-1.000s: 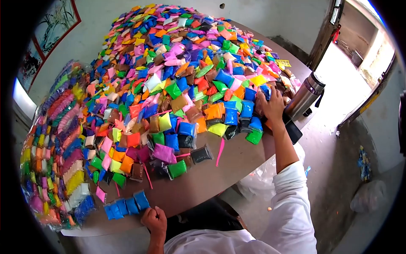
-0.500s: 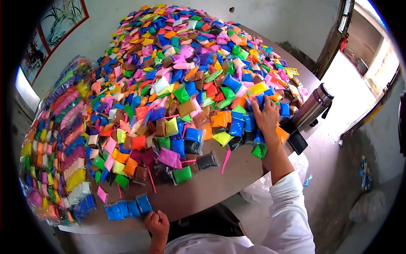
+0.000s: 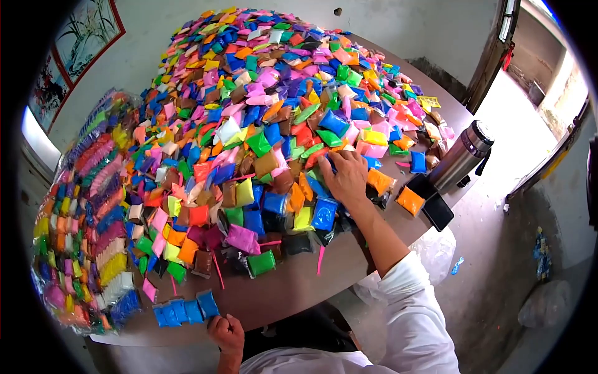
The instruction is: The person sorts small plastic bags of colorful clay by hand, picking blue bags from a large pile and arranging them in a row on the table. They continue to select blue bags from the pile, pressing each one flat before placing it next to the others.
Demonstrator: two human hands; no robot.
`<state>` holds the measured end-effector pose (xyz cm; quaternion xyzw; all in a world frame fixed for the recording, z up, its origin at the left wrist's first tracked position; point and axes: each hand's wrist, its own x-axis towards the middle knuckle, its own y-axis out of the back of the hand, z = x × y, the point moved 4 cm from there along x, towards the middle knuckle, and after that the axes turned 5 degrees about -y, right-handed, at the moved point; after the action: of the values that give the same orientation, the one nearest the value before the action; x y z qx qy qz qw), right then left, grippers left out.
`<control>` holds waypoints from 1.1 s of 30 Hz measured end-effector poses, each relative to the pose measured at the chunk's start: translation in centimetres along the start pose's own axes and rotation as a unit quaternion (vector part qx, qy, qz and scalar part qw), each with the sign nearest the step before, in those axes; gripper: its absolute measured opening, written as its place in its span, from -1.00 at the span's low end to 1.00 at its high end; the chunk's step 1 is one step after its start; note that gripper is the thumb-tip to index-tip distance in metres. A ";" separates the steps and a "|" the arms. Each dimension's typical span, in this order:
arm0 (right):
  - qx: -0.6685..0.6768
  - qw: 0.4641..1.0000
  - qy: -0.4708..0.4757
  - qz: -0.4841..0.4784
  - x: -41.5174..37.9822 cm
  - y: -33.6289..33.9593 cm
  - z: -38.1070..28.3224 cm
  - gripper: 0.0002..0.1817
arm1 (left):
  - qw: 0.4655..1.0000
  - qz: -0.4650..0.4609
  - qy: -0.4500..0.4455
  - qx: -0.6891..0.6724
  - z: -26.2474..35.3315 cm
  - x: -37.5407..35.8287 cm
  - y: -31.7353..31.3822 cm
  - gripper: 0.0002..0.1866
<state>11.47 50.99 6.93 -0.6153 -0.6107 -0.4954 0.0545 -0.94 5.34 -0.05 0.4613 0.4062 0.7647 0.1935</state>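
My right hand rests palm down on the front of a big heap of small coloured packets. Its fingers are apart and touch packets, with a bit of blue showing under the fingertips. A blue packet and a yellow one lie just left of that wrist. Near the table's front edge, my left hand is closed, thumb on top. It sits right beside a row of overlapping blue packets; whether anything is inside the fist is hidden.
Clear bags of sorted packets line the left side of the table. On the right stand a steel thermos and a dark phone-like object. Two orange packets lie nearby. A plastic bag hangs below the edge.
My right hand has moved left across the front of the heap, and packets there have shifted left. Bare table and orange packets now show where it was. My left hand stays beside the blue row.
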 end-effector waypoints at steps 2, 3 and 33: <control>0.044 0.999 -0.001 0.005 1.2 0.2 0.0 -0.67 | 1.000 -0.007 -0.002 0.005 0.2 0.3 0.2 -0.60; 0.061 0.995 -0.053 -0.057 2.0 -0.1 0.6 -0.67 | 1.000 -0.008 -0.001 0.007 0.4 0.3 0.3 -0.60; 0.463 0.825 -0.326 -0.003 10.9 1.0 12.6 -0.80 | 0.999 0.024 0.029 0.034 0.4 0.1 -0.2 -0.64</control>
<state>16.57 66.84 8.50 -0.6414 -0.7526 0.0741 0.1290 -0.64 5.64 -0.04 0.4554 0.4258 0.7679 0.1474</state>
